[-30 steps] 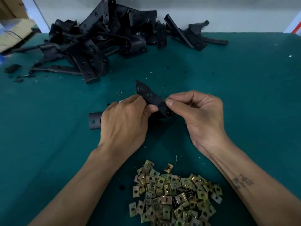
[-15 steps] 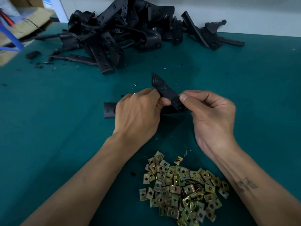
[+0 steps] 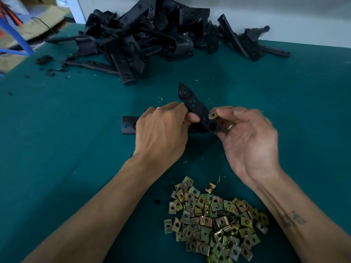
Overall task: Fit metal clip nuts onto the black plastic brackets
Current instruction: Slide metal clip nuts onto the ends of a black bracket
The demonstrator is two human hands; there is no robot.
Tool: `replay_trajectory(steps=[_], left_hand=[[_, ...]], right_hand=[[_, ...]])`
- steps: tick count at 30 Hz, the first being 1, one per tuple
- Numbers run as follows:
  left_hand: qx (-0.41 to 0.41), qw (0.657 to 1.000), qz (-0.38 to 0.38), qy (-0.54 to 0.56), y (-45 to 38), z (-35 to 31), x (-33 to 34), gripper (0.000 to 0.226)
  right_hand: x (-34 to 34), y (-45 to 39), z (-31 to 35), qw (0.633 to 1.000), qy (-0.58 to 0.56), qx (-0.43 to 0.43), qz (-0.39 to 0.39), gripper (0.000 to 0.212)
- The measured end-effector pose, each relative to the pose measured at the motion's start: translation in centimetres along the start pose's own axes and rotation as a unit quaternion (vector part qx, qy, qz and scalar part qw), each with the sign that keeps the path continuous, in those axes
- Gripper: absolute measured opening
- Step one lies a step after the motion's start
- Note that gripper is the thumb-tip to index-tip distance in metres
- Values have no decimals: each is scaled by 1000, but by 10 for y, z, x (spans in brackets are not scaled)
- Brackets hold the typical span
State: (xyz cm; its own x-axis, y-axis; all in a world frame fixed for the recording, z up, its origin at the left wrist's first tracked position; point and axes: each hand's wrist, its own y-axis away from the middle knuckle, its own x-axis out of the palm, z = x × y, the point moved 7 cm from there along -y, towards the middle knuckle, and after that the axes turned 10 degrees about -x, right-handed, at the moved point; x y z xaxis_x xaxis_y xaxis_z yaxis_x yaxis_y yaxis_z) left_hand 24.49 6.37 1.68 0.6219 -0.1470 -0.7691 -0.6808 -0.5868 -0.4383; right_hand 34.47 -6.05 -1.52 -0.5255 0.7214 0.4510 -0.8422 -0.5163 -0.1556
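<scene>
Fingers (image 3: 221, 112) of right hand (image 3: 248, 141) pinched one clip nut (image 3: 212, 115) against the edge of the black bracket (image 3: 195, 107). Left hand (image 3: 161, 133) gripped the same bracket at mid-length, above the surface (image 3: 57, 149). Bracket's long axis ran from upper left down to lower right; nut sat at its lower right end, nearer the right hand. Judged: seating push goes leftward onto that edge. Nut's underside and bracket's middle hidden. Clip nut pile (image 3: 212, 221) lay near; bracket heap (image 3: 152, 38) well apart.
</scene>
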Motion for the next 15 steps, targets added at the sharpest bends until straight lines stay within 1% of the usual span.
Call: replay_trajectory(steps=[2,4,6,9,12,13,14,15], left_hand=[[4,1000,4,-13,1,0,1,24],[5,1000,6,-26,1,0,2,16],[0,1000,7,-25,0,2,2,14],[5,1000,3,-9,0,4,2,20],[21,1000,12,-12,0,1,6,42],[26,1000,11,-12,0,1,7,47],[25,1000,10,-10,0,2,7,48],[18,1000,10,-8,0,4,7,48]], right_hand=[[1,1,0,999,32,-3,6,26],[5,3,2,997,69,-15,17,22],[6,3,1,995,94,-10,22,24],[6,1,2,996,74,23,46,23],[3,1,-1,995,52,52,67,18],[-1,0,0,994,81,36,64,14],[-8,0,4,989,138,0,59,12],[-13,0,11,976,203,-46,60,16]])
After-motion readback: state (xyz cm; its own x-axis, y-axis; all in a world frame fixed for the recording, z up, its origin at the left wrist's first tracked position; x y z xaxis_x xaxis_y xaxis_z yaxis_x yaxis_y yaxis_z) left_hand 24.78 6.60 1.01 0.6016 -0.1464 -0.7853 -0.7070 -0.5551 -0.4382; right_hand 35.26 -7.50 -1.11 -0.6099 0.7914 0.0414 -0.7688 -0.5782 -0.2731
